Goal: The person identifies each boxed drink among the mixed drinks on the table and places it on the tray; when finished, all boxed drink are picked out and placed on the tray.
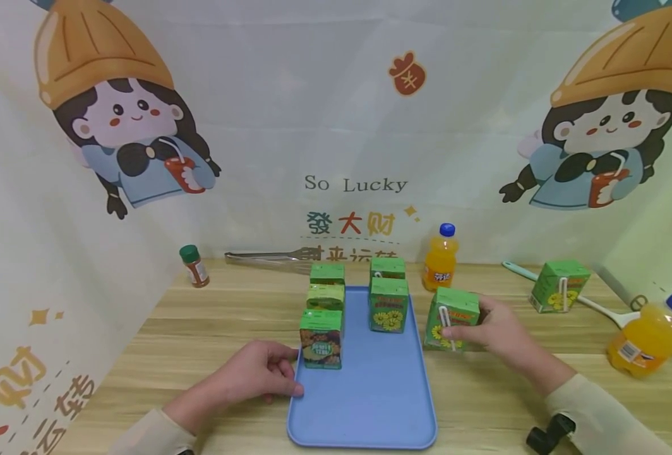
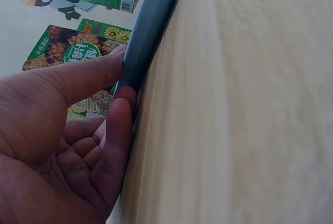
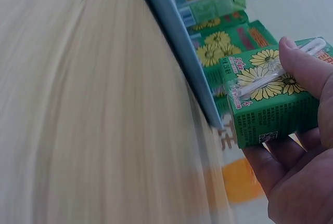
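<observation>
My right hand (image 1: pixel 498 328) grips a green juice box (image 1: pixel 453 316) printed with yellow flowers, just right of the blue tray (image 1: pixel 370 404). A white straw runs along the box's face, and in the right wrist view my thumb lies across that face. At the tray's left rim, my left hand (image 1: pixel 256 373) pinches the edge between thumb and fingers. On the tray's left side stands a row of juice boxes, the front one (image 1: pixel 321 341) dark with a green top. Two green flower-printed boxes stand on its right side, the front one (image 1: pixel 389 306) partly hiding the other (image 1: pixel 388 266).
Another green juice box (image 1: pixel 560 287) stands at the back right, near a pale-handled utensil (image 1: pixel 600 308). Orange drink bottles stand behind the tray (image 1: pixel 441 259) and at far right (image 1: pixel 651 335). Metal tongs (image 1: pixel 268 256) and a green-capped shaker (image 1: pixel 194 266) lie along the back.
</observation>
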### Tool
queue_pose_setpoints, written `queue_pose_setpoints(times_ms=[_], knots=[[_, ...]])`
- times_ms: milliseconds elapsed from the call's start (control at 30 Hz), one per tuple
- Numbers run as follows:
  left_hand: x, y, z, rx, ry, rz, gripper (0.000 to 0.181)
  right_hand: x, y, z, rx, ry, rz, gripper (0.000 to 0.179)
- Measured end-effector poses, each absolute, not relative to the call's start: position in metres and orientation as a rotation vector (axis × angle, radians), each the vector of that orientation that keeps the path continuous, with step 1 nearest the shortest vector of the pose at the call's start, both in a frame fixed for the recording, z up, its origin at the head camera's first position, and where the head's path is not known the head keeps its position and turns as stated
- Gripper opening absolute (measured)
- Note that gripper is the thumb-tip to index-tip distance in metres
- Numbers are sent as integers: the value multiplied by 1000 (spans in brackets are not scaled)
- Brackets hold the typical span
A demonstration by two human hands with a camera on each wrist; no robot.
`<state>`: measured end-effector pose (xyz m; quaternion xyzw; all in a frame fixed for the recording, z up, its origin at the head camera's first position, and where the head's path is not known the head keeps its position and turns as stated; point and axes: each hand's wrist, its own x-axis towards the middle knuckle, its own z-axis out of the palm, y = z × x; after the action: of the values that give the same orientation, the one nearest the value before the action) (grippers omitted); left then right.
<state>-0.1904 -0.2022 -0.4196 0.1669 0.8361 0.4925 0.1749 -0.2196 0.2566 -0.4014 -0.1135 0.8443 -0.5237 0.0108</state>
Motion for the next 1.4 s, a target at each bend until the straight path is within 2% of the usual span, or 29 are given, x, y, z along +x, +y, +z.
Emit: queue_pose_setpoints(times_ms=[400,767,1400], knots=[[-190,-202,-421,451,2357,1390,75,-223,226,-399,-414,2521,-1729,74],[-190,-201,-421,450,2368,1394,77,-227,202,-397,-508,2500,-1707,66],[-190,-201,-420,467,2375,1381,76,-231,175,-412,-561,2513,-1631,67]])
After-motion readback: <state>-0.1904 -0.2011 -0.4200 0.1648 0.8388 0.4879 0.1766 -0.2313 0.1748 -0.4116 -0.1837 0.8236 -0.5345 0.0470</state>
